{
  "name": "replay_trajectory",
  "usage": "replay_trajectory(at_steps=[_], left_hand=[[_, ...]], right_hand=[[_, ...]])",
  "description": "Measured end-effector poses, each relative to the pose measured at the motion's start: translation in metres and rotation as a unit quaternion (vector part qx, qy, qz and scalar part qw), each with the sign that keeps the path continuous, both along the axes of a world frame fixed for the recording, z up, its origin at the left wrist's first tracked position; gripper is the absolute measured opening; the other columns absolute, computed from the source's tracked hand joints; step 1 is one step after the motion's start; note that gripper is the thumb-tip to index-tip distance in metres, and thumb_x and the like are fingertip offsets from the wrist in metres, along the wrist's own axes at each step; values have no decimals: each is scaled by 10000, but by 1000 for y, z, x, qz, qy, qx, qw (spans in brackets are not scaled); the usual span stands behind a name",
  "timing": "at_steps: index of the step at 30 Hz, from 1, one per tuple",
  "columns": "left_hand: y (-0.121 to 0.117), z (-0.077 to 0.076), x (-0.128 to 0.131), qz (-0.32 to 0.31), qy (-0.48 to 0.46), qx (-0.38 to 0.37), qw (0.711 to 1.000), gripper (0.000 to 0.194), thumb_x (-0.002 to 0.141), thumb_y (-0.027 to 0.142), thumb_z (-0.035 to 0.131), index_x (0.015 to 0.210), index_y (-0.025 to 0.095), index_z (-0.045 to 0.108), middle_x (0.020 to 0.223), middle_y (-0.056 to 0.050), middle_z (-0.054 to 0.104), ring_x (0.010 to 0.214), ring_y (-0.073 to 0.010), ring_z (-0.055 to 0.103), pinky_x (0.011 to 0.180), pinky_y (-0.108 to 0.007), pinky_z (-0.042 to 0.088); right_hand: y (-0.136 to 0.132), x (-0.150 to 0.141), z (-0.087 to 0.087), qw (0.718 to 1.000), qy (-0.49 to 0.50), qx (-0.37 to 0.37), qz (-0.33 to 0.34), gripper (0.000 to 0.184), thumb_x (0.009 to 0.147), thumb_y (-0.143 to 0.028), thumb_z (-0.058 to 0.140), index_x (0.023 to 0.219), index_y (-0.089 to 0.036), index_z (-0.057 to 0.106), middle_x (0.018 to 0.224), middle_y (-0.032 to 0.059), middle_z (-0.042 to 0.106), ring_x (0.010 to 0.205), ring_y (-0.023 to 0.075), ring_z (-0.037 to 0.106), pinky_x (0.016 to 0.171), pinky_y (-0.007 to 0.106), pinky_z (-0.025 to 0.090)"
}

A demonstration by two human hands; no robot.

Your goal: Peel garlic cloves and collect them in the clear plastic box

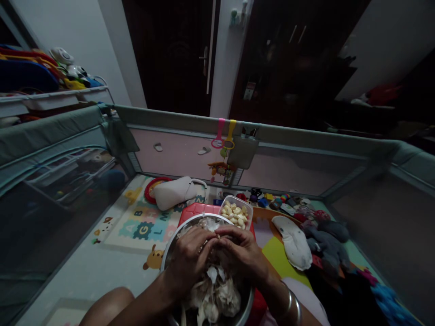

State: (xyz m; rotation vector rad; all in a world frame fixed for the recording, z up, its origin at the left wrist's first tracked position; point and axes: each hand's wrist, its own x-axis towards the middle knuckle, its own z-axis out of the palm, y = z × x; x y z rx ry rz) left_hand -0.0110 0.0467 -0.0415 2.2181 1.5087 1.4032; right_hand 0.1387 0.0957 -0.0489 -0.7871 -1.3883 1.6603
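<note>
My left hand [190, 258] and my right hand [243, 253] meet over a metal bowl [170, 251], fingers curled and pinched together on a small pale garlic clove [218, 236]. The bowl holds garlic bulbs and loose papery skins [214, 296]. Just beyond the bowl stands a clear plastic tub [248, 208] with several peeled cloves [235, 215] in it. Bowl and tub rest on a red tray [190, 212]. Bangles circle my right wrist.
I sit inside a mesh-walled playpen [190, 120] on an alphabet play mat [142, 226]. A white pillow [173, 192] lies ahead left; soft toys [326, 237] and small toys lie at the right. Ring toys [224, 136] hang on the rail. Dark doors stand behind.
</note>
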Motion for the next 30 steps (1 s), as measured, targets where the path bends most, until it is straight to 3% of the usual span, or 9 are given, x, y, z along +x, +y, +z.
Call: replay_trajectory(at_steps=[7, 12, 19, 22, 24, 28, 30], left_hand=[[0, 0, -1, -19, 0, 2, 1000, 148, 833, 146, 489, 849, 164, 635, 737, -57, 690, 677, -167, 637, 628, -273, 488], [0, 4, -2, -34, -5, -13, 999, 146, 814, 129, 495, 796, 163, 636, 692, -34, 686, 632, -153, 636, 589, -245, 476], [2, -4, -5, -6, 20, -32, 999, 139, 798, 127, 486, 712, 153, 592, 649, -22, 650, 607, -143, 609, 586, -237, 450], [3, -5, -4, 12, 28, -31, 999, 145, 791, 122, 470, 686, 156, 563, 628, -20, 623, 598, -146, 590, 578, -242, 438], [3, -5, -1, 28, 34, -25, 999, 154, 790, 121, 456, 669, 162, 541, 618, -18, 604, 591, -147, 575, 574, -248, 429], [3, -5, 2, 57, 47, -15, 997, 163, 786, 113, 437, 650, 173, 505, 611, -13, 573, 590, -150, 551, 571, -257, 414], [2, -4, 2, 72, 55, -15, 996, 164, 793, 115, 432, 656, 175, 498, 614, -10, 561, 599, -152, 543, 578, -263, 410]], right_hand=[[-1, 2, -12, 973, -47, 212, -81, 171, 715, -172, 666, 852, -265, 711, 820, 25, 682, 779, 173, 625, 739, 297, 501], [-3, 4, -15, 944, -82, 306, -93, 215, 748, -149, 622, 916, -263, 691, 853, 38, 670, 751, 163, 632, 686, 275, 509], [-11, 3, -11, 907, -138, 389, -81, 245, 728, -135, 629, 951, -228, 669, 872, 66, 664, 755, 168, 630, 653, 254, 515], [-14, 2, -6, 914, -147, 369, -82, 255, 751, -115, 591, 971, -222, 659, 899, 69, 677, 817, 181, 633, 721, 274, 509], [-15, 1, -3, 933, -143, 321, -81, 232, 758, -121, 580, 951, -219, 662, 889, 58, 685, 825, 184, 636, 759, 288, 498], [-11, -1, 2, 993, -30, 91, -72, 130, 763, -207, 605, 879, -205, 662, 789, 27, 686, 715, 160, 653, 693, 265, 510], [-5, -1, 4, 995, 65, -31, -71, 129, 752, -265, 629, 859, -197, 657, 745, 12, 677, 664, 146, 653, 650, 252, 512]])
